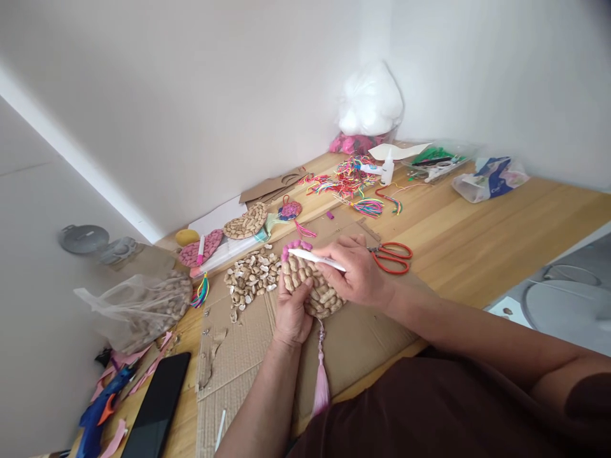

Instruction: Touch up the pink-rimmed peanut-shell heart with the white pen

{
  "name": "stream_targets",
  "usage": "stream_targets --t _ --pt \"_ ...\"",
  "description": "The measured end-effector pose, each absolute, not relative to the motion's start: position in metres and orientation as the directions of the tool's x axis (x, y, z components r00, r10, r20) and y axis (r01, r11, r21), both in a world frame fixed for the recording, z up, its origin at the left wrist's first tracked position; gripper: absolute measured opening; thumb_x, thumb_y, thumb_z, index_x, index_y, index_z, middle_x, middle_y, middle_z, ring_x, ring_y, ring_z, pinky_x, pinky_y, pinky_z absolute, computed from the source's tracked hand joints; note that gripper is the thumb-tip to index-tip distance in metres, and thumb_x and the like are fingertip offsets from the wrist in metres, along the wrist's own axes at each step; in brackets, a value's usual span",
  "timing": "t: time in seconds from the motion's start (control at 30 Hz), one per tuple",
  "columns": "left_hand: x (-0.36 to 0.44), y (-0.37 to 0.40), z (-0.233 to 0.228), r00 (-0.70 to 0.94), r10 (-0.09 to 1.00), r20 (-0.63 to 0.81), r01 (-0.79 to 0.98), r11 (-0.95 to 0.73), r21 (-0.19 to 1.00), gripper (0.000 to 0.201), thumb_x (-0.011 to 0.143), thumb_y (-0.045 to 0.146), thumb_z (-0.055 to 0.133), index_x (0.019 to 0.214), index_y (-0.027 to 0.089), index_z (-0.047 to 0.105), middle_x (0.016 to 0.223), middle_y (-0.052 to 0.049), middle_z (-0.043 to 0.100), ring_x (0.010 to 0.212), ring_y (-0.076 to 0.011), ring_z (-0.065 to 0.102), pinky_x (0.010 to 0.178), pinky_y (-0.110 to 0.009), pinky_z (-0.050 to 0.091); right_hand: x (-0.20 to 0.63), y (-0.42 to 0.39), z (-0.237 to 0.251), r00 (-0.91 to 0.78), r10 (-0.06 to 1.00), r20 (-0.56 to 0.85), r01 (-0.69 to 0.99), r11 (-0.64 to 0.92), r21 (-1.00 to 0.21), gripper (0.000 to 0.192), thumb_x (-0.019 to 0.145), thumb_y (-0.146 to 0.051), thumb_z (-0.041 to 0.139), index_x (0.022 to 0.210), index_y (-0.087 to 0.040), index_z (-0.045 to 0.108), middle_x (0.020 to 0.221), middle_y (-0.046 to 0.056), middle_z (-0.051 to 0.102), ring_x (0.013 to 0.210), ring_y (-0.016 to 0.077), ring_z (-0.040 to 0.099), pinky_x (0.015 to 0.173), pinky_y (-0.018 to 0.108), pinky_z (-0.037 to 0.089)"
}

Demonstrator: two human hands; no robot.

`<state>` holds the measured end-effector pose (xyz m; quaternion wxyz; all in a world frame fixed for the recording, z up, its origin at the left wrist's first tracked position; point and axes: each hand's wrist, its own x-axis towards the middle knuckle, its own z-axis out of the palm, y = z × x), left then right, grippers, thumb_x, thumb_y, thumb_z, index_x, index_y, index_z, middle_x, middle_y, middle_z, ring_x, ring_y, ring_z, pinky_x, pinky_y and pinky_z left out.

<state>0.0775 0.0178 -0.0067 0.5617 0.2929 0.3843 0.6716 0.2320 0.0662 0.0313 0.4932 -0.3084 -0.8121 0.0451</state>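
My left hand grips a peanut-shell ornament by its near left side, thumb on top of the shells. Pink colour covers the shells along its far left edge, while the others are plain tan. From its near end hangs a pale pink tassel on a beaded cord. In my right hand is a white marker pen, pinched between the fingers, its tip at the pink-coloured shells. Loose peanut shells lie in a pile left of the ornament, on a cardboard sheet.
Red-handled scissors lie right of my right hand. Behind are a tan shell heart, a pink shell piece, coloured threads and a glue bottle. At left are a bag of peanuts, a phone and a blue glue gun.
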Motion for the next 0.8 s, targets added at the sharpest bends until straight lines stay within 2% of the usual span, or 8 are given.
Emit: stream_targets --t 0.1,0.27,0.43,0.63,0.8 --pt "0.072 0.022 -0.009 -0.284 0.953 -0.107 -0.539 -0.067 0.84 0.063 0.076 0.015 0.077 0.133 0.035 0.057 0.127 -0.003 0.07 0.108 -0.0212 0.07 0.094 -0.036 0.057 0.241 0.075 0.033 -0.222 0.567 0.794 0.461 0.778 -0.427 0.017 0.096 -0.029 0.054 0.106 -0.02 0.065 0.087 0.005 0.071 0.082 0.0201 0.061 0.082 0.038 0.035" --pt "0.067 0.027 -0.012 -0.334 0.922 -0.195 -0.555 -0.025 0.832 0.053 0.073 0.017 0.079 0.123 0.024 0.063 0.118 -0.008 0.074 0.103 -0.0247 0.072 0.095 -0.043 0.058 0.25 0.088 0.031 -0.072 0.693 0.717 0.398 0.679 -0.617 0.022 0.097 -0.036 0.053 0.105 -0.02 0.065 0.079 0.003 0.069 0.077 0.0195 0.062 0.078 0.036 0.043" --pt "0.067 0.029 -0.012 -0.348 0.91 -0.227 -0.571 -0.014 0.821 0.042 0.073 0.013 0.078 0.112 0.02 0.068 0.106 -0.007 0.077 0.093 -0.0225 0.074 0.095 -0.043 0.059 0.25 0.092 0.027 -0.078 0.792 0.605 0.231 0.605 -0.762 0.027 0.098 -0.043 0.051 0.11 -0.02 0.062 0.075 0.002 0.065 0.063 0.0163 0.057 0.063 0.032 0.045" --pt "0.066 0.028 -0.012 -0.354 0.912 -0.206 -0.569 -0.035 0.821 0.047 0.071 0.01 0.079 0.115 0.022 0.066 0.104 -0.005 0.077 0.09 -0.0193 0.074 0.093 -0.04 0.059 0.249 0.1 0.022 -0.041 0.822 0.568 0.124 0.569 -0.813 0.025 0.097 -0.043 0.052 0.105 -0.021 0.061 0.067 -0.001 0.054 0.055 0.014 0.047 0.052 0.029 0.037" --pt "0.067 0.026 -0.013 -0.313 0.931 -0.186 -0.571 -0.028 0.821 0.054 0.07 0.013 0.082 0.119 0.022 0.064 0.104 -0.005 0.077 0.093 -0.0213 0.074 0.094 -0.041 0.058 0.25 0.111 0.015 -0.003 0.859 0.512 0.077 0.511 -0.856 0.025 0.094 -0.044 0.055 0.101 -0.021 0.062 0.073 0.001 0.057 0.06 0.0149 0.049 0.055 0.029 0.037"
